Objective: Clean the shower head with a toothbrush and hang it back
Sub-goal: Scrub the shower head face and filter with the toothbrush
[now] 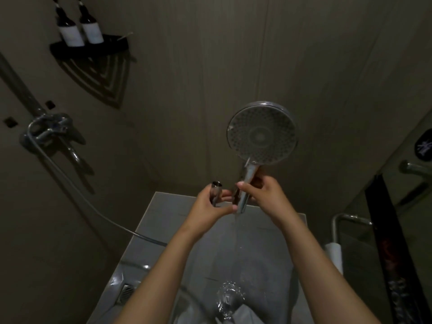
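The wet shower head (261,134) looks slippery. My right hand (264,195) wraps its fingers round the stiff handle (250,173). At nine o'clock, my left hand (208,206) pinches the hose end (215,191).

Round shower head (261,134): glossy chrome rim and handle, matt grey face studded with nozzles. Short cylindrical hose fitting (215,192): polished metal. Grey flexible hose (149,239) and wall mixer tap (50,128): shiny metal. Beige wall panels (187,66): matt, faintly grained. Grey floor tiles (163,220): smooth, wet, reflective.
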